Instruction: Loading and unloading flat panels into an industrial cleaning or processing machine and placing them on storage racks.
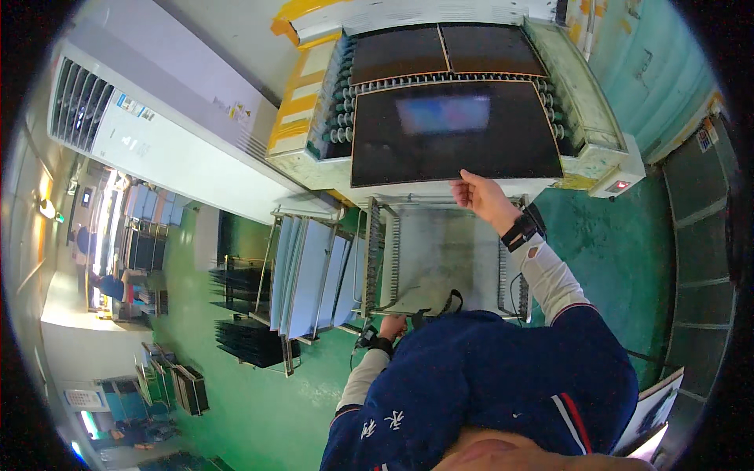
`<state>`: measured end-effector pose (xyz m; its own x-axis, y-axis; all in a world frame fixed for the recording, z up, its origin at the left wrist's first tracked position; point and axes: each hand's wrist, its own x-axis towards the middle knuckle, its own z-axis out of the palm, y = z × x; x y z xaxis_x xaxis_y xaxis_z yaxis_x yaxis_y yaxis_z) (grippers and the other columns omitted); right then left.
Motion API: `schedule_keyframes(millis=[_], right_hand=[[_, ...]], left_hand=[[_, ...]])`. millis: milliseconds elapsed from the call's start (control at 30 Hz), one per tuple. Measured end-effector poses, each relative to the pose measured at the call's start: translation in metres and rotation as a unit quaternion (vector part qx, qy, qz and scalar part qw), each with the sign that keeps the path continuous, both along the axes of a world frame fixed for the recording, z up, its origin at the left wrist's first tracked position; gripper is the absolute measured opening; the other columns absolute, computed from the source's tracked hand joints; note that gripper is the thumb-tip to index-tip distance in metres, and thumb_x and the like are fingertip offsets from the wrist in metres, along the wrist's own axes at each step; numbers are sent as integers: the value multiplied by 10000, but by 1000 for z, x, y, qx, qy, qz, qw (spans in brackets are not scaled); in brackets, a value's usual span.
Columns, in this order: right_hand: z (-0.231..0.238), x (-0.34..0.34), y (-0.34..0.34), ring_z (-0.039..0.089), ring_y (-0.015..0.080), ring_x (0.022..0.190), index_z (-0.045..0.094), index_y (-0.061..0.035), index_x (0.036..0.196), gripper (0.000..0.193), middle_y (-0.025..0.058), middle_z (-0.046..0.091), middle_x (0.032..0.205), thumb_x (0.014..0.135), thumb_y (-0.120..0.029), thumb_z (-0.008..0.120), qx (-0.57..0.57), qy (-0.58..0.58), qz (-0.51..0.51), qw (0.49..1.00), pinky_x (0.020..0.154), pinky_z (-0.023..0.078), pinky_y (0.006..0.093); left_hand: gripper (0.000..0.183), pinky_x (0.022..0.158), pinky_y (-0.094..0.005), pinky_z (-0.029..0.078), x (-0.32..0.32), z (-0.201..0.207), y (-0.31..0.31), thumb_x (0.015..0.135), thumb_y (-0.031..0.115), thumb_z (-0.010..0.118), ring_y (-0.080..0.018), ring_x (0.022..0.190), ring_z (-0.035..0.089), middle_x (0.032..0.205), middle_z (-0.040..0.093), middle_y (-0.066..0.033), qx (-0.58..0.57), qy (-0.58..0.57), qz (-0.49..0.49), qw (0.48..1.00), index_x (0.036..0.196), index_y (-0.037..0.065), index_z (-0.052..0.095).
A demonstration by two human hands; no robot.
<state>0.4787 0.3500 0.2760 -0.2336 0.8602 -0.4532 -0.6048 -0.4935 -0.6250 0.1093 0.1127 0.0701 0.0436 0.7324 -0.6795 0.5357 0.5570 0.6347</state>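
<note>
A large black rectangular panel [455, 129] with a thin orange rim lies on the rollers of a conveyor machine, its near edge jutting over the front. At that edge my right hand [481, 196] is closed, with fingertips pinching the panel's border. Two more black panels, one of them the left panel [399, 55], rest side by side on the rollers behind it. Below the conveyor stands a metal rack cart [440, 259] with coiled slots along its sides. My left hand [393, 326] is low beside the cart's near left corner; its fingers are partly hidden.
The conveyor's right side [581, 102] carries a red-lit switch. A white air conditioner [181, 149] stands left. Beside the cart, a rack holds pale upright boards [310, 271], with dark stacked sheets [247, 341] beyond. Grey panelling [699, 235] lines the right. Other people work far left.
</note>
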Motion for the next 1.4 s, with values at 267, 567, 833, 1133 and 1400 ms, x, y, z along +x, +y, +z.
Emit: schedule_keyframes(millis=[267, 567, 833, 1133, 1400], right_hand=[[2, 6, 24, 588, 169, 674, 635, 27, 915, 368, 60, 623, 754, 909, -334, 567, -25, 10, -5, 1000, 639, 482, 293], [-13, 5, 45, 584, 182, 671, 622, -3, 899, 299, 71, 631, 780, 896, -300, 590, -14, 19, 8, 1000, 614, 462, 308], [-30, 12, 65, 570, 167, 658, 627, -3, 891, 357, 61, 621, 762, 902, -356, 574, -4, -2, -27, 1000, 614, 448, 297], [-78, -36, 69, 588, 131, 711, 636, -29, 932, 329, 30, 625, 793, 896, -353, 593, 13, -76, 81, 994, 652, 477, 260], [-182, -124, 80, 593, 134, 688, 633, -35, 930, 265, 48, 632, 803, 875, -293, 609, -50, -186, 152, 970, 625, 486, 264]], left_hand=[[353, 417, -324, 424, 13, 0, -2, 879, 305, 524, -181, 435, 547, 572, 582, -82, 59, 24, 4, 998, 707, 4, 592], [247, 467, -323, 452, -10, -90, -40, 804, 219, 546, -229, 466, 568, 534, 571, -127, 113, 51, 20, 992, 675, 10, 569], [236, 442, -349, 411, 26, -48, -18, 918, 191, 466, -223, 475, 515, 625, 569, -123, -86, -216, 416, 879, 788, 4, 528], [280, 598, -360, 448, 11, -72, -29, 941, 286, 463, -242, 645, 531, 700, 545, -79, -160, -364, 548, 736, 757, 79, 509], [315, 600, -364, 469, -19, -93, -65, 936, 347, 479, -243, 635, 560, 699, 576, -79, -281, -453, 566, 628, 767, 89, 545]])
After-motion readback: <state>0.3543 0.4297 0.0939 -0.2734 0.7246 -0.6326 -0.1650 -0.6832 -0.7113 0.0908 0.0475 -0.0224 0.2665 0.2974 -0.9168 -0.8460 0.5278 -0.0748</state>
